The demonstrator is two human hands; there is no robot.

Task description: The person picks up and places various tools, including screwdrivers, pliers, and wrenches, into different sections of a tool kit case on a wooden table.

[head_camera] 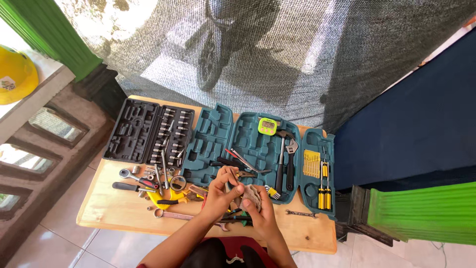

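My left hand (220, 194) and my right hand (260, 212) meet over the near edge of a teal tool case (218, 130). The right hand holds a crumpled grey-brown rag (252, 194). The left hand pinches a small thin tool against the rag; its kind is too small to tell. Under the hands lie pliers with dark and green handles (237, 218). Inside the case sit a hammer (281, 155), an adjustable wrench (291, 161) and yellow-handled screwdrivers (324, 191).
A black socket case (148, 130) lies open at the left of the wooden table (114, 211). Loose ratchet, sockets and wrenches (144, 184) lie before it. A green timer (267, 126) rests in the teal case. A small spanner (300, 214) lies at the right. A mesh screen hangs behind.
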